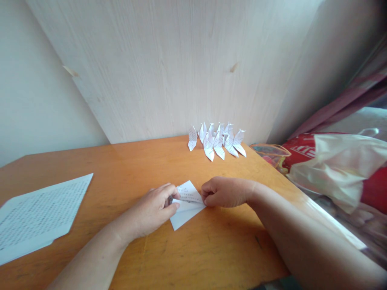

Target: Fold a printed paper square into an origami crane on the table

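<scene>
A small sheet of printed white paper [185, 215], partly folded, lies on the wooden table between my hands. A crease or folded edge runs across its middle, and printed characters show on its upper part. My left hand [157, 207] pinches the paper's left side between thumb and fingers. On the opposite side, my right hand [225, 192] is closed on the right corner, fingertips pressed together there. Several folded paper cranes [218, 143] stand grouped at the table's far edge, beyond my hands.
A stack of printed sheets [45, 213] lies at the left on the orange-brown table [130, 165]. A pale wood-grain panel [169, 68] rises behind the table. Past the right edge are a red bag [302, 149], a cream plastic bag [338, 165] and a pink curtain [338, 100].
</scene>
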Tool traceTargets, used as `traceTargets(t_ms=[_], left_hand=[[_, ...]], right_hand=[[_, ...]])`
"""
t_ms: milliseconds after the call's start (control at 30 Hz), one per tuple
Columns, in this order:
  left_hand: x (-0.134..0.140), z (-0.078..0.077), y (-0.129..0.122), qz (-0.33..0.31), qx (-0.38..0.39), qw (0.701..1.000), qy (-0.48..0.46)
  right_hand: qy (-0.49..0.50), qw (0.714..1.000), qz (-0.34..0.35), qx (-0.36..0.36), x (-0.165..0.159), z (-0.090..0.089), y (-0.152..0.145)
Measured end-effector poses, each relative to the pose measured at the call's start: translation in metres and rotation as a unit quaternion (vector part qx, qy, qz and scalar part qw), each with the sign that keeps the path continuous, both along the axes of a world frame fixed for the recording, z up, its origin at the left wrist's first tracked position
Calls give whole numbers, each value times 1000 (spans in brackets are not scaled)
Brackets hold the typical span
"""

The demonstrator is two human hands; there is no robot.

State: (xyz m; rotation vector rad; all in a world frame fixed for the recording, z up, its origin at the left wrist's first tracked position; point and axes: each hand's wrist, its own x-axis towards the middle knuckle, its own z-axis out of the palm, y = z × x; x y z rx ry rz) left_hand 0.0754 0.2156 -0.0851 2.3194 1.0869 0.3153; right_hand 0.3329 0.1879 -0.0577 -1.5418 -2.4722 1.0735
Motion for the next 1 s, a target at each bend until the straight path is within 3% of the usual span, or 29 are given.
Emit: traceTargets(t_ms=[800,1000], left_hand=[[0,-2,-1,4,-15,1000,-16],[-1,-3,-1,2,-18,1000,-9]], right_hand=[[-37,999,-37,11,-8,3,-4],[-36,999,-18,13,-5,1,-2]])
